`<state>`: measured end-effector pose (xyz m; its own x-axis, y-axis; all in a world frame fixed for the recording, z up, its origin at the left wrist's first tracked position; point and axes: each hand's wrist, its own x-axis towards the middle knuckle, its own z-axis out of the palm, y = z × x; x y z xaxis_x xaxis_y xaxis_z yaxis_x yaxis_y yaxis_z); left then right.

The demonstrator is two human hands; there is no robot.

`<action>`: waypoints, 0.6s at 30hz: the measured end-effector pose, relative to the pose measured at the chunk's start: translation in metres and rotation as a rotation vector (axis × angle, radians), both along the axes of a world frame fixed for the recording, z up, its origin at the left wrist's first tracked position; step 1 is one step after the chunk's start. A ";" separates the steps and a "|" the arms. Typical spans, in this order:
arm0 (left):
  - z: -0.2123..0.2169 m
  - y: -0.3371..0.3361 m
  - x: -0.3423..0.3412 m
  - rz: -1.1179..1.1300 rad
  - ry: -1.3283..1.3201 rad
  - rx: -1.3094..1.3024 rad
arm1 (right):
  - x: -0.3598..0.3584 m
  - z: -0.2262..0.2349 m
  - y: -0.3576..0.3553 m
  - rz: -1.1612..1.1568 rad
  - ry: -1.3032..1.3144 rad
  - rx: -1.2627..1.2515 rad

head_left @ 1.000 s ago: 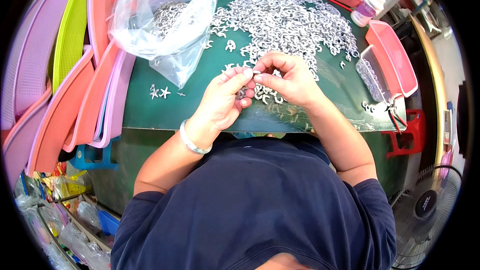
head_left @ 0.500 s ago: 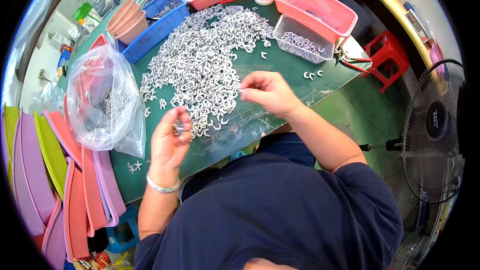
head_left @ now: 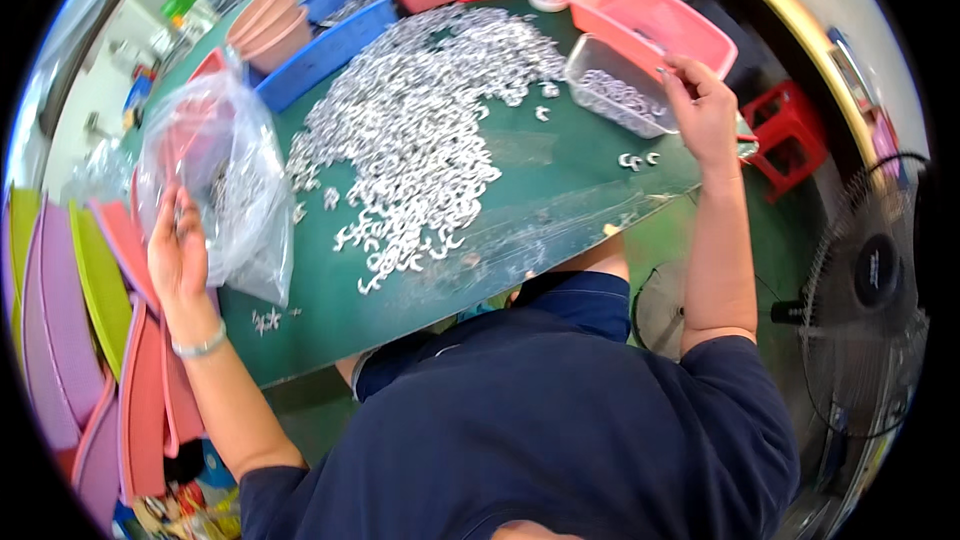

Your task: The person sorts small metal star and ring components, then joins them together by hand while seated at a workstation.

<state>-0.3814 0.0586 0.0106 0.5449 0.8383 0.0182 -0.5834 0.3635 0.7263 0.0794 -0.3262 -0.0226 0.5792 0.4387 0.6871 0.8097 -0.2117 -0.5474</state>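
Since a moment ago our hands spread apart: left hand [head_left: 178, 258] grips the clear plastic bag [head_left: 225, 185], right hand [head_left: 703, 112] pinches something unclear beside the clear tub [head_left: 615, 85].

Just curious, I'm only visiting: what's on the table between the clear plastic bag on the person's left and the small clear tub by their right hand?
In the head view, a big heap of small silvery hook-shaped parts covers the green table between the bag and the tub.

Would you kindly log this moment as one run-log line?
left hand: at clear plastic bag | right hand: over clear tray | metal clips pile: on green table
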 end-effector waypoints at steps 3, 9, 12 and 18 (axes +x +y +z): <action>-0.008 0.044 0.000 0.048 0.063 -0.074 | -0.029 0.015 0.011 0.057 -0.003 -0.097; -0.021 0.051 0.006 0.311 0.351 -0.079 | -0.181 0.102 0.005 0.675 -0.157 -0.271; -0.028 0.058 0.021 0.352 0.399 -0.109 | -0.229 0.133 -0.003 0.951 -0.125 -0.288; -0.037 0.059 0.025 0.261 0.519 -0.088 | -0.258 0.127 0.025 1.453 -0.148 -0.108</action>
